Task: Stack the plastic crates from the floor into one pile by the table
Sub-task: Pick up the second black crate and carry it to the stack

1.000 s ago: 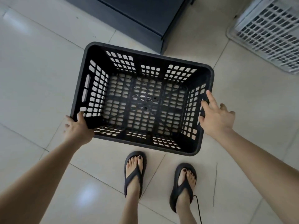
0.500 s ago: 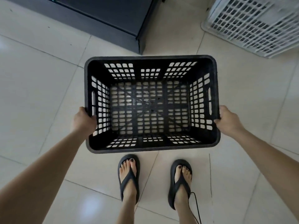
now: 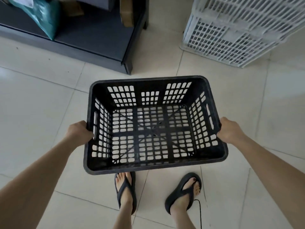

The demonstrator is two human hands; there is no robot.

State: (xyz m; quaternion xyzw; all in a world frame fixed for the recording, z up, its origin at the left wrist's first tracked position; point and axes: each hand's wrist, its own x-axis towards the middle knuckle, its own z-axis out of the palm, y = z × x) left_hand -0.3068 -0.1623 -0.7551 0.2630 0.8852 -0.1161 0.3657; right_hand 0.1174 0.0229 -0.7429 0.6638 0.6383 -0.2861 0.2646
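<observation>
Head view: black crate (image 3: 155,126) empty, gripped by left hand (image 3: 79,133), right hand (image 3: 230,131).

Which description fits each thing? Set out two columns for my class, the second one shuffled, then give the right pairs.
Things
1. black crate
2. white crates
3. dark table
4. sandals

Descriptions
A. worn on the person's feet
B. stacked on the floor, upper right
C. held empty by left hand and right hand
D. upper left, with a teal bag on it

Pairs: 1-C, 2-B, 3-D, 4-A
</observation>
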